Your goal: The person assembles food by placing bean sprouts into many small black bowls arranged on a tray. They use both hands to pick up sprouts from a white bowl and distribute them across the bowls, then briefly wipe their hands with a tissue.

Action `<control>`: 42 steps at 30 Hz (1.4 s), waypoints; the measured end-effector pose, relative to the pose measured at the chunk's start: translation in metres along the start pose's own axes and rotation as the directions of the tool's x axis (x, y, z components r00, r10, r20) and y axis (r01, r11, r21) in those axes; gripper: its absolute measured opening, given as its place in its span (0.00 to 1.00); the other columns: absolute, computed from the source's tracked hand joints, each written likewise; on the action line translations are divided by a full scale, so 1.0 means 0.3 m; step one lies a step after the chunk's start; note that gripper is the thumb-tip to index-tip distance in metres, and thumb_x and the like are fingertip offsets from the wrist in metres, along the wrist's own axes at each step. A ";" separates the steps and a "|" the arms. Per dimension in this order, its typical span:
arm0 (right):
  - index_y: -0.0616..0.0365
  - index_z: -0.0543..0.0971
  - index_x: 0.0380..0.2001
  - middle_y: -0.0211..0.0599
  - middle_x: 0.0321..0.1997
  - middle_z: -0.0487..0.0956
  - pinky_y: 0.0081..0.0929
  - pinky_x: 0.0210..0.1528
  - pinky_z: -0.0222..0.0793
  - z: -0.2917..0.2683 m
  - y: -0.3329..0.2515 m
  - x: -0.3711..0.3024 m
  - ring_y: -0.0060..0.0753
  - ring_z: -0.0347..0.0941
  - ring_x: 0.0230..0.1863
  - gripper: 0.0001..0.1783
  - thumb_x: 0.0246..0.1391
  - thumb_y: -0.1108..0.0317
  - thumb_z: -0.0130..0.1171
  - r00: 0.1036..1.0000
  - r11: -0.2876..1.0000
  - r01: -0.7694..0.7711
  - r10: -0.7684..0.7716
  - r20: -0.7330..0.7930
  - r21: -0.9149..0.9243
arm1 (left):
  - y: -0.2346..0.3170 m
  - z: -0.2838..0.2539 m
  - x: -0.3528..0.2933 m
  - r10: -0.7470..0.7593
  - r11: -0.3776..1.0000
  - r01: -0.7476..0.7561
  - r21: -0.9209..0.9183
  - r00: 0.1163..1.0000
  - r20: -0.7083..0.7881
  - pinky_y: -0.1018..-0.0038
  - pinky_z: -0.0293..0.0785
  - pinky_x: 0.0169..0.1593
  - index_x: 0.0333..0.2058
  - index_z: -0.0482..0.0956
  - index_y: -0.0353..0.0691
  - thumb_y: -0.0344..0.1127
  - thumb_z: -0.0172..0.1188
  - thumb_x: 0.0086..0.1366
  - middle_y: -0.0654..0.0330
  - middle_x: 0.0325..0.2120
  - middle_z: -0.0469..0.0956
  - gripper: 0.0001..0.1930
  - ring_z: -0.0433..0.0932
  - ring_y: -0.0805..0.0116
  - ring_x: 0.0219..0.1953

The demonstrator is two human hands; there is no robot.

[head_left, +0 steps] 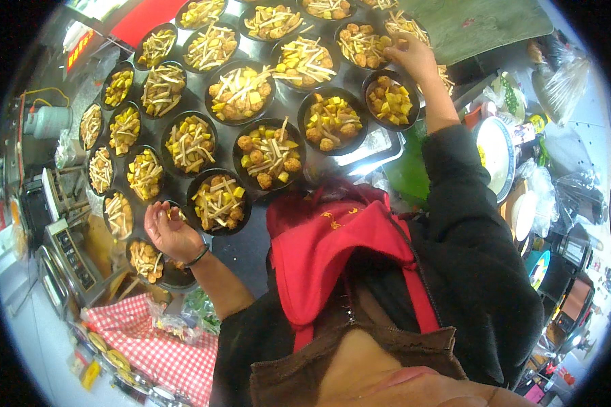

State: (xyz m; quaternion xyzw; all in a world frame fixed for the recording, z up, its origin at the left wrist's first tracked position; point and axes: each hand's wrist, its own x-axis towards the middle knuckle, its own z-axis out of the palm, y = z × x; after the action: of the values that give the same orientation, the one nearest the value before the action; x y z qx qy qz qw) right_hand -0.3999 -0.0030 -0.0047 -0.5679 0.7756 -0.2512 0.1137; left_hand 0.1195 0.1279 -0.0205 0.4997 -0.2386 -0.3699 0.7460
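Many black bowls hold yellow cubes, browned round pieces and pale strips on top. My left hand (pixel 173 234), with a dark band at the wrist, is curled over a bowl at the near left. A bit of yellow shows by its fingers, but what they hold is unclear. Reaching far right, my right hand (pixel 413 57) has its fingers drawn together at the edge of a bowl (pixel 363 46); anything inside them is hidden. Just below it sits a bowl of mostly yellow cubes (pixel 390 100). Nearer the middle stands another filled bowl (pixel 269 154).
A green board (pixel 478 27) lies at the far right. To the right stands a large white basin (pixel 495 159) among plastic bags. A metal appliance (pixel 75 254) and a red checked cloth (pixel 153 339) are at left. A gas cylinder (pixel 47 121) stands behind.
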 end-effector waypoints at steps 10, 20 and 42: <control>0.49 0.76 0.45 0.38 0.35 0.80 0.29 0.41 0.70 -0.091 0.005 -0.272 0.34 0.77 0.36 0.20 0.45 0.62 0.61 0.988 0.998 -0.006 -0.004 0.153 0.064 | -0.027 0.037 -0.002 -0.040 0.998 0.043 -0.039 0.997 0.062 0.77 0.73 0.35 0.41 0.71 0.34 0.24 0.51 0.60 0.58 0.35 0.74 0.10 0.74 0.69 0.37; 0.55 0.77 0.41 0.41 0.37 0.80 0.30 0.42 0.70 -0.067 0.089 0.133 0.39 0.77 0.39 0.18 0.47 0.60 0.59 1.000 1.000 0.010 -0.010 0.005 -0.002 | -0.077 0.035 -0.044 -0.048 0.998 0.049 0.029 0.999 -0.007 0.76 0.72 0.36 0.44 0.70 0.34 0.24 0.50 0.61 0.59 0.37 0.75 0.12 0.75 0.69 0.36; 0.61 0.81 0.28 0.43 0.26 0.80 0.31 0.36 0.71 0.193 0.232 0.896 0.39 0.77 0.31 0.22 0.39 0.50 0.61 0.951 0.929 -0.122 0.211 0.227 -0.350 | -0.130 0.199 -0.169 0.015 0.987 0.000 0.162 0.996 -0.092 0.79 0.74 0.36 0.43 0.72 0.36 0.23 0.49 0.62 0.60 0.36 0.75 0.11 0.75 0.71 0.36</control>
State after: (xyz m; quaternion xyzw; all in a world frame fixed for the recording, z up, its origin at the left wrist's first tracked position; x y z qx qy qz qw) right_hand -0.5190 -0.2543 -0.0607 -0.5386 0.8306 -0.0294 0.1384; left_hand 0.0328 0.1251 -0.0327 0.5745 -0.2346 -0.3226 0.7147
